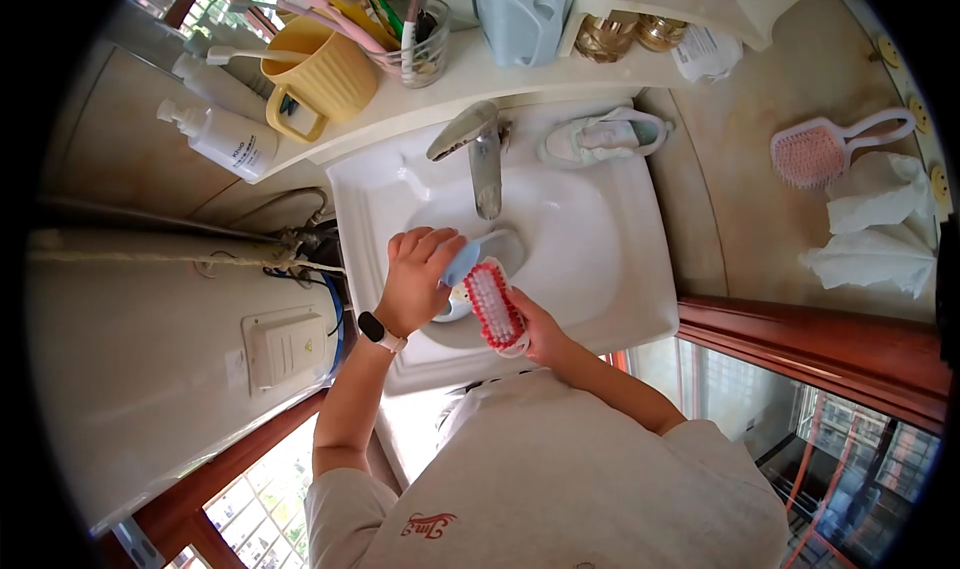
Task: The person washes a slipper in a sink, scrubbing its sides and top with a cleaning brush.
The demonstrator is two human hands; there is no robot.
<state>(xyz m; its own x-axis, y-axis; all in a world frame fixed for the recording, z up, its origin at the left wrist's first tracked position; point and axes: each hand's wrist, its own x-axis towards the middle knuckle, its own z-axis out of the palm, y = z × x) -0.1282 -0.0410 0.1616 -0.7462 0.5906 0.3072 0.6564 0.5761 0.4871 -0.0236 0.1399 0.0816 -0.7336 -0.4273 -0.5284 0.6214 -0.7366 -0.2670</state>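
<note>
My right hand [542,331] grips a scrub brush [492,307], its red and white bristles turned upward over the front of the white sink [625,279]. Just left of the brush, my left hand [418,274] has its fingers wrapped round a light blue, cup-like thing [461,265]; its exact kind is unclear. Under and behind the hands, a pale rounded thing [508,248] shows in the basin, partly hidden. A light-coloured shoe [603,137] lies on the sink's back right corner, beside the metal faucet [484,159].
Along the back shelf stand a yellow mug [330,74], a glass [432,54] with brushes and a blue-grey holder [520,24]. A white pump bottle [228,141] is at left. A hairbrush [812,153] and crumpled tissues [872,229] lie at right. A white water-heater-like tank [170,349] flanks the sink.
</note>
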